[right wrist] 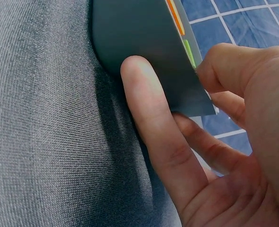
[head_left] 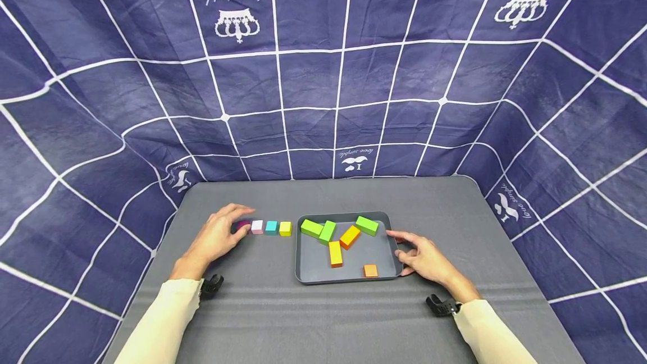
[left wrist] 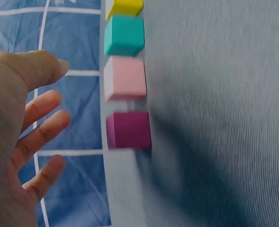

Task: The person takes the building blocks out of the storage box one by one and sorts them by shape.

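Note:
My left hand (head_left: 214,237) hovers around the purple cube (left wrist: 129,130) at the left end of a row, thumb and fingers spread. In the left wrist view a gap separates the fingers from that cube. To its right follow a pink cube (head_left: 257,227), a teal cube (head_left: 271,228) and a yellow cube (head_left: 285,228). My right hand (head_left: 422,257) touches the right side of a grey tray (head_left: 298,263). One straight finger (right wrist: 141,82) lies along the tray's outer wall in the right wrist view, while another is at its rim.
Inside the tray lie several green blocks (head_left: 367,226), two yellow-orange blocks (head_left: 336,254) and a small orange block (head_left: 370,271) near the front wall. A grey cloth (head_left: 323,324) covers the table. Blue gridded curtains (head_left: 364,77) enclose the back and sides.

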A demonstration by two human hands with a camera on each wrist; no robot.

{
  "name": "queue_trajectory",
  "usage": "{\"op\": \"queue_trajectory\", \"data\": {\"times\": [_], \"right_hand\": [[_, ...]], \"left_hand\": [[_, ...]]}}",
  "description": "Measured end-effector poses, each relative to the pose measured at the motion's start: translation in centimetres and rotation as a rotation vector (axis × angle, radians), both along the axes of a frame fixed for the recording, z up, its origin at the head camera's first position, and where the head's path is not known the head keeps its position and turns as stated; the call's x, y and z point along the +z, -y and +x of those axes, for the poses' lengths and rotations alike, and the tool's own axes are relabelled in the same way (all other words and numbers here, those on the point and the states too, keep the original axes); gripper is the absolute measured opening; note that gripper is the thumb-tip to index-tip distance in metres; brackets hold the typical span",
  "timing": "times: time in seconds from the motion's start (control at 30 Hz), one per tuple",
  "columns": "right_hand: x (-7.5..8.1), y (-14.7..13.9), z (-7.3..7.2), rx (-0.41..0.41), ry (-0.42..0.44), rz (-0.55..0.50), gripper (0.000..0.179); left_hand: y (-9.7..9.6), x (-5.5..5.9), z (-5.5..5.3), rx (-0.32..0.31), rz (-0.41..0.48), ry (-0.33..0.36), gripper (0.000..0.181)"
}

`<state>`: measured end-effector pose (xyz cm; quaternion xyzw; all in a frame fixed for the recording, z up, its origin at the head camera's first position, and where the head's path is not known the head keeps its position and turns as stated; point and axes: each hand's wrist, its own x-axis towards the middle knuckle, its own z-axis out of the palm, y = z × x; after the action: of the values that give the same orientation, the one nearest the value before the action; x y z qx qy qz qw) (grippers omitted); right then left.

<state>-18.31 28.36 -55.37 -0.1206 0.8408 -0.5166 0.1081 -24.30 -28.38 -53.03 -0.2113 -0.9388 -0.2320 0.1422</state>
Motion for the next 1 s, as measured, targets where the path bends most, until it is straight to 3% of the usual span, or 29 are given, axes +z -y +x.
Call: {"op": "queue_trajectory", "data": {"times": [0.37,0.83,1.0], "right_hand": [[0.4,0.0,-0.2,0.019,0.039,-0.042,0.060],[0.2,-0.4,-0.1,0.056,0.068,-0.040,0.059],[0.2,-0.2,-0.3,0.085,0.036,-0.045,0.058]], "left_hand": [[-4.5,1.9,1.2,-0.094,-0.036,-0.012,0.043],[-9.3,3.2,2.2,-0.224,-0.120,-0.052,0.040],[-11.4,3.4,3.0,-0.278,-0.159,-0.045,0.040]]}}
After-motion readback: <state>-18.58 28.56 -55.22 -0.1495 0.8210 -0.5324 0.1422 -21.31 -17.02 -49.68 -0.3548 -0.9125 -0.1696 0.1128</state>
